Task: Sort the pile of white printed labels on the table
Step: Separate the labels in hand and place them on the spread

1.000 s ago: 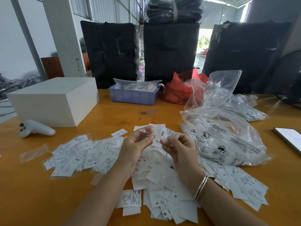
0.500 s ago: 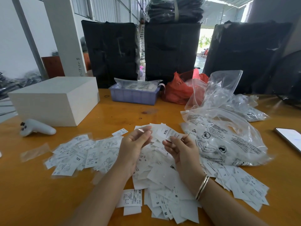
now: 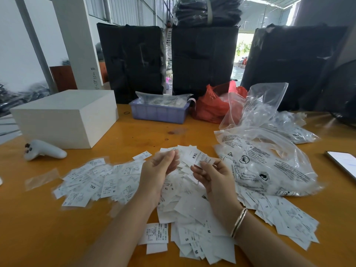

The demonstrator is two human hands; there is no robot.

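1. A lavender plastic bin (image 3: 159,114) at upper centre of the frame holds a clear packet of printed items; what they are is too small to tell.
2. A red plastic bag (image 3: 209,106) sits just right of the bin, its contents hidden.
3. A large clear printed bag (image 3: 269,162) at centre right lies on the right edge of the label pile; more crumpled clear bags (image 3: 289,126) lie behind it.
4. One white box (image 3: 63,116) stands at upper left, closed, with one white controller (image 3: 44,150) in front of it. One phone (image 3: 342,162) lies at the right edge. Three black wrapped bundles (image 3: 204,60) stand behind the table.
5. The white printed labels (image 3: 192,212) lie in two spreads on the orange table (image 3: 38,228): the main pile at lower centre under the hands, and a smaller spread (image 3: 100,180) at centre left.
6. The right hand (image 3: 213,176) pinches an XXL label (image 3: 194,157) between thumb and fingertips, above the pile.
7. The left hand (image 3: 158,170) is loosely curled, thumb against fingertips; whether it pinches a label I cannot tell.
8. Compared with half a second ago, the hands sit slightly farther apart and the XXL label is turned more upright toward the camera; the piles and bags have not shifted.
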